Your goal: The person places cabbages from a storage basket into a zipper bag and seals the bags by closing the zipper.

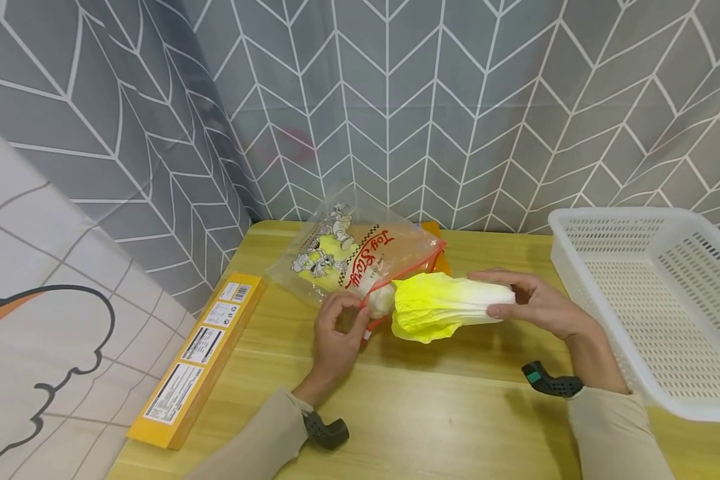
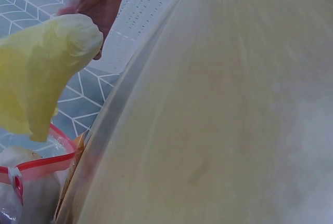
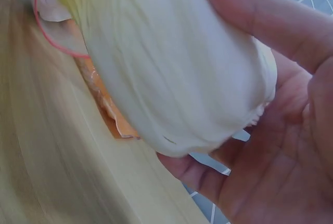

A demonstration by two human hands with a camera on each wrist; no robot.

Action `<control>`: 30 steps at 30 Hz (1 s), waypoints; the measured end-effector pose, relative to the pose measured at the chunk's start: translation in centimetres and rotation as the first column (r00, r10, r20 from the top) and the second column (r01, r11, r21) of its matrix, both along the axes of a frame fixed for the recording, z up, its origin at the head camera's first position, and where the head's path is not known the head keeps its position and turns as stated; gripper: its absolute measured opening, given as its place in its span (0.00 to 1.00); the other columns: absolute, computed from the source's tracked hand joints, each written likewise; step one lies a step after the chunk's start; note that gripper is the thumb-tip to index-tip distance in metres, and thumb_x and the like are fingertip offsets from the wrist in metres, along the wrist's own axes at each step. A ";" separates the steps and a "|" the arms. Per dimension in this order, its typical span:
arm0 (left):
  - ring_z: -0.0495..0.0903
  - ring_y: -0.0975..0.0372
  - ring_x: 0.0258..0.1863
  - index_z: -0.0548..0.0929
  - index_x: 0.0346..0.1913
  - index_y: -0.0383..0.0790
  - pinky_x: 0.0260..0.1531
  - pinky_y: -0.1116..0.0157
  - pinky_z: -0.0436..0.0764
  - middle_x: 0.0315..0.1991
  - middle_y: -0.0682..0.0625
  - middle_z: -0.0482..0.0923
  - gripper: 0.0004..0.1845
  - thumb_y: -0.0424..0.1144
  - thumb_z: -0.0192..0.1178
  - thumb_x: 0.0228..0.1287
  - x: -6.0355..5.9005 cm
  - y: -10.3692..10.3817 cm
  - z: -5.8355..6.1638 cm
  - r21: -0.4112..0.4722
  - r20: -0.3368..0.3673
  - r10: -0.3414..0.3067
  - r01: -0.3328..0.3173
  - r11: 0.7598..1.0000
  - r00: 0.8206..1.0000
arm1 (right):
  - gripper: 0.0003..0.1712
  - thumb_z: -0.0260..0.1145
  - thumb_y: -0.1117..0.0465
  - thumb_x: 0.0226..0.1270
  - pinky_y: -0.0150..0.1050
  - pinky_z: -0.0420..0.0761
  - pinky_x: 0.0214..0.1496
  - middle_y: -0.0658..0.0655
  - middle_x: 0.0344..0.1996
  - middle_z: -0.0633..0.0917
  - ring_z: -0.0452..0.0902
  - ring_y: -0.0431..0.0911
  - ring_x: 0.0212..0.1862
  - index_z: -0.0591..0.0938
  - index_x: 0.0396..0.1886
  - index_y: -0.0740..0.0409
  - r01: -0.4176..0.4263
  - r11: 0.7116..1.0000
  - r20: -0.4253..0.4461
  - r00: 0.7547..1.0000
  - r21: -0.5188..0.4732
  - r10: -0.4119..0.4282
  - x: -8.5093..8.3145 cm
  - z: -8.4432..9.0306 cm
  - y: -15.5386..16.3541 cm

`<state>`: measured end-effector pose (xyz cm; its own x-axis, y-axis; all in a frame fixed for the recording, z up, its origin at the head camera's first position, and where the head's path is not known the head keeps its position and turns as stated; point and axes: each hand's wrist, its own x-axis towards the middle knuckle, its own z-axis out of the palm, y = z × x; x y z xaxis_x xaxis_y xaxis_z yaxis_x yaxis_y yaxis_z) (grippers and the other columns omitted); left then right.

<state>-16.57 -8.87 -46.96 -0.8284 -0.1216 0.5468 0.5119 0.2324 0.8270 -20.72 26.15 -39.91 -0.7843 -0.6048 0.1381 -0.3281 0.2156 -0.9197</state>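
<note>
Hiding part of the bag (image 1: 360, 257), the cabbage (image 1: 450, 307) overlaps its mouth.

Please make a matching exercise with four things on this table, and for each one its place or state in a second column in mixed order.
1. cabbage
2. plastic bag
3. white basket
4. yellow box

a. at the table's right edge
b. lying flat along the left edge
c. gripped by the right hand
d. mouth pinched by the left hand

Pairs: 1-c, 2-d, 3-a, 4-b
</note>
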 end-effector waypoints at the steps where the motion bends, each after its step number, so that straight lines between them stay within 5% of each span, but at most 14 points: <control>1: 0.78 0.58 0.50 0.83 0.37 0.38 0.61 0.69 0.72 0.42 0.50 0.82 0.04 0.30 0.68 0.64 0.0 0.0 0.0 0.006 -0.004 -0.004 0.004 1.000 1.000 | 0.31 0.66 0.72 0.67 0.33 0.85 0.44 0.42 0.65 0.79 0.81 0.41 0.48 0.74 0.70 0.63 0.011 1.000 -0.004 1.000 0.011 -0.010 0.0 0.0 -0.1; 13: 0.79 0.59 0.49 0.84 0.38 0.37 0.59 0.69 0.75 0.42 0.46 0.82 0.03 0.30 0.67 0.65 0.1 -0.1 -0.1 0.006 -0.035 -0.068 0.068 0.998 0.997 | 0.29 0.70 0.62 0.68 0.34 0.82 0.41 0.48 0.59 0.80 0.78 0.43 0.44 0.77 0.69 0.53 0.249 0.961 -0.043 0.968 0.118 -0.246 0.4 1.1 -1.6; 17: 0.78 0.56 0.50 0.84 0.37 0.37 0.61 0.67 0.72 0.44 0.45 0.82 0.04 0.29 0.69 0.62 0.0 0.0 -0.2 -0.018 -0.060 -0.078 0.077 0.997 0.995 | 0.28 0.68 0.55 0.71 0.30 0.80 0.47 0.53 0.66 0.78 0.77 0.39 0.52 0.77 0.69 0.50 0.308 0.938 -0.041 0.951 0.160 -0.305 0.6 1.8 -2.7; 22: 0.75 0.55 0.52 0.84 0.36 0.37 0.61 0.63 0.69 0.45 0.45 0.83 0.04 0.29 0.69 0.59 0.0 0.1 -0.3 -0.063 -0.057 -0.086 0.083 0.995 0.995 | 0.26 0.62 0.55 0.77 0.26 0.71 0.58 0.44 0.67 0.77 0.67 0.31 0.66 0.75 0.71 0.51 0.366 0.930 0.026 0.930 0.044 -0.367 0.7 2.1 -3.3; 26: 0.74 0.55 0.52 0.84 0.35 0.36 0.60 0.63 0.69 0.45 0.45 0.82 0.03 0.30 0.69 0.59 0.1 0.1 -0.1 -0.067 -0.055 -0.098 0.094 0.993 0.994 | 0.23 0.60 0.58 0.78 0.27 0.78 0.52 0.42 0.59 0.82 0.78 0.32 0.55 0.76 0.70 0.53 0.350 0.924 0.185 0.929 -0.153 -0.322 0.6 2.1 -4.1; 30: 0.74 0.54 0.51 0.84 0.34 0.36 0.60 0.64 0.69 0.44 0.44 0.81 0.03 0.31 0.69 0.60 0.0 0.1 0.0 -0.062 -0.072 -0.105 0.100 0.993 0.992 | 0.18 0.56 0.60 0.80 0.30 0.84 0.41 0.45 0.51 0.85 0.84 0.36 0.42 0.82 0.63 0.47 0.323 0.885 0.330 0.920 -0.335 -0.210 0.4 1.8 -4.9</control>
<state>-16.54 -8.81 -47.00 -0.7911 -0.0042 0.6117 0.5956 0.2224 0.7718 -20.30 21.23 -38.11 -0.9476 -0.3128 0.0655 -0.0283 -0.1220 -0.9921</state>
